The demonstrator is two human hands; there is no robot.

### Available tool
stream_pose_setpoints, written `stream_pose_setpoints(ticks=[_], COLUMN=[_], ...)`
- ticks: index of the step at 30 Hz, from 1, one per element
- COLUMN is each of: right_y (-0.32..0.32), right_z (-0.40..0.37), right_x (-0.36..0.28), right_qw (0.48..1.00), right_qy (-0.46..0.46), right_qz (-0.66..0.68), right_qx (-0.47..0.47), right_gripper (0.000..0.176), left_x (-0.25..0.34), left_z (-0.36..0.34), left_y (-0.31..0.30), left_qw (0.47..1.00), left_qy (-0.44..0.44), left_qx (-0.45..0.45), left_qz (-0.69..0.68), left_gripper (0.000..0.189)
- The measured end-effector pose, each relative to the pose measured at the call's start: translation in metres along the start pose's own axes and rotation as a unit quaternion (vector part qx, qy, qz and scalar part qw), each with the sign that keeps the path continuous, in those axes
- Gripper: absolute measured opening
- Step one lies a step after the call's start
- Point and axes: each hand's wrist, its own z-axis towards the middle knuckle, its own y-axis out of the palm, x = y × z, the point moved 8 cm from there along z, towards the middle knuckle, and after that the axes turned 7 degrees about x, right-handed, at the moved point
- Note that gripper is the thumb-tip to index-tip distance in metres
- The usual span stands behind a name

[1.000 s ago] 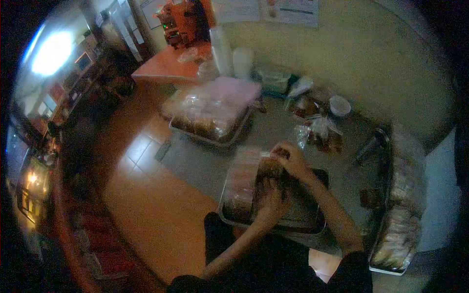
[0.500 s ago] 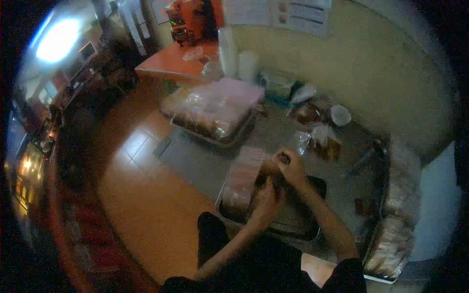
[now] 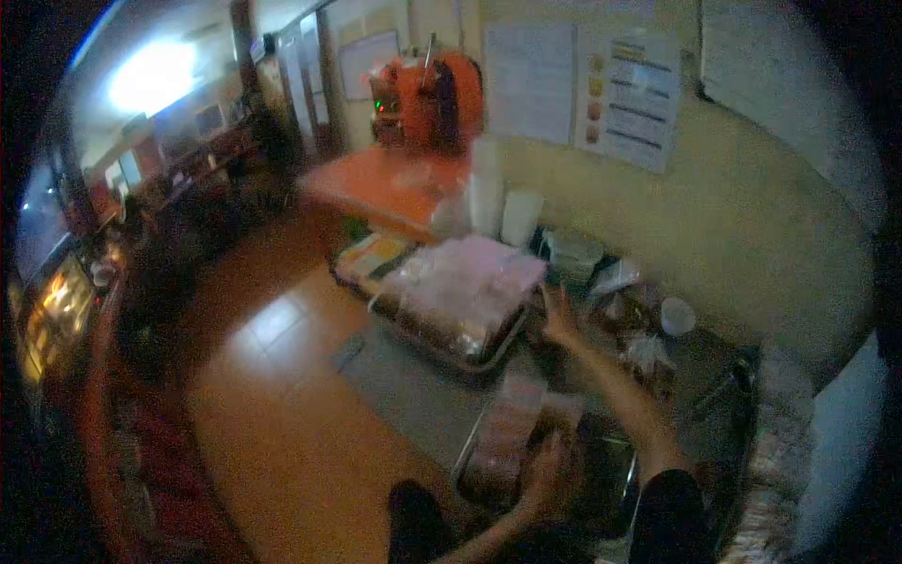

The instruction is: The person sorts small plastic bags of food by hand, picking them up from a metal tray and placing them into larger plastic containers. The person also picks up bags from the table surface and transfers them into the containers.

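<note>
Left hand (image 3: 552, 475) observed low over the near tray (image 3: 607, 456), fingers against or just above the pale wrapped packages (image 3: 505, 437) lined along the tray's left side; whether this grip is clenched or grasping a package cannot be determined, the fingers being blurred. Right hand (image 3: 560, 316) is extended well forward of the left, fingers pointing away from the body, just beside the right edge of the far tray (image 3: 483, 367); the state of this grip likewise cannot be told (blur and dim light obscure the fingertips). Immediately left of the right grip, the far tray carries a heap of clear-wrapped goods (image 3: 432, 299) with a pink sheet (image 3: 493, 268) over part of it. Both trays stand on a grey tabletop (image 3: 404, 404). To the right of the right grip are a white bowl (image 3: 676, 317) and, nearer the body, a clear bag (image 3: 648, 354). Well to the right of the left grip lies a further row of wrapped packs (image 3: 778, 461). Beyond the right grip and to its left, an orange tabletop (image 3: 376, 183) bears a red-orange machine (image 3: 442, 99).
</note>
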Motion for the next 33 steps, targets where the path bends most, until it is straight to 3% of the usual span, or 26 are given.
stream_pose_setpoints(ticks=[5, 8, 9, 11, 12, 13, 14, 16, 18, 21, 23, 24, 26, 27, 29, 30, 32, 33], right_y=[0.020, 0.032, 0.040, 0.084, 0.087, 0.090, 0.072, 0.034, 0.045, 0.004, 0.007, 0.017, -0.028, -0.053, -0.110, -0.136, -0.155, -0.175], right_z=[0.025, 0.016, 0.013, 0.006, 0.007, 0.008, 0.008, 0.010, 0.003, -0.008, -0.024, -0.039, -0.052, -0.060, -0.077, -0.098, -0.143, -0.163], right_x=[0.018, 0.028, 0.033, 0.055, 0.058, 0.060, 0.052, 0.025, 0.041, 0.046, 0.084, 0.115, 0.109, 0.097, 0.086, 0.088, 0.164, 0.179], right_qw=[0.974, 0.975, 0.980, 0.922, 0.934, 0.946, 0.981, 0.977, 0.976, 0.981, 0.983, 0.991, 0.983, 0.976, 0.982, 0.991, 0.953, 0.944], right_qy=[-0.009, -0.040, -0.059, 0.030, 0.006, -0.018, -0.107, -0.083, -0.002, 0.050, 0.069, 0.046, 0.094, 0.121, 0.125, 0.101, 0.279, 0.314], right_qz=[0.214, 0.208, 0.186, 0.373, 0.345, 0.315, 0.159, 0.194, 0.207, 0.174, 0.157, 0.124, 0.127, 0.125, 0.069, 0.018, 0.036, 0.025], right_qx=[-0.073, -0.062, -0.044, -0.102, -0.090, -0.077, -0.009, -0.030, -0.074, -0.075, -0.062, -0.032, -0.088, -0.130, -0.126, -0.081, -0.116, -0.103], right_gripper=[0.075, 0.065, 0.061, 0.053, 0.050, 0.046, 0.043, 0.039, 0.038, 0.040, 0.042, 0.044, 0.042, 0.043, 0.046, 0.048, 0.052, 0.050], left_x=[0.004, 0.011, 0.017, 0.027, 0.029, 0.024, 0.015, 0.010, 0.021, -0.008, 0.003, 0.006, 0.004, 0.004, 0.005, 0.009, 0.012, 0.013], left_z=[0.004, 0.005, 0.007, 0.006, 0.004, 0.005, 0.010, 0.012, 0.002, 0.010, 0.012, 0.007, -0.010, -0.011, -0.009, -0.005, 0.004, 0.007], left_y=[0.004, -0.002, -0.015, -0.031, -0.037, -0.027, -0.014, -0.014, -0.031, 0.035, 0.011, 0.010, 0.040, 0.045, 0.049, 0.044, 0.040, 0.042], left_qw=[0.994, 0.983, 0.992, 0.999, 0.996, 0.996, 0.996, 0.995, 0.990, 0.991, 0.994, 0.993, 0.979, 0.981, 0.985, 0.986, 0.988, 0.988], left_qy=[-0.053, -0.087, -0.063, -0.012, 0.008, -0.010, -0.029, -0.033, 0.002, 0.026, 0.042, 0.057, 0.092, 0.082, 0.067, 0.064, 0.066, 0.067], left_qx=[-0.092, -0.157, -0.096, 0.024, 0.088, 0.085, 0.082, 0.091, 0.108, 0.074, 0.044, 0.070, 0.164, 0.156, 0.128, 0.105, 0.073, 0.063], left_qz=[-0.039, -0.048, -0.059, -0.046, -0.023, -0.018, -0.012, -0.036, -0.089, -0.109, -0.086, -0.079, -0.073, -0.082, -0.098, -0.109, -0.121, -0.127], left_gripper=[0.054, 0.052, 0.056, 0.064, 0.067, 0.069, 0.070, 0.072, 0.073, 0.072, 0.072, 0.071, 0.068, 0.066, 0.064, 0.063, 0.063, 0.062])
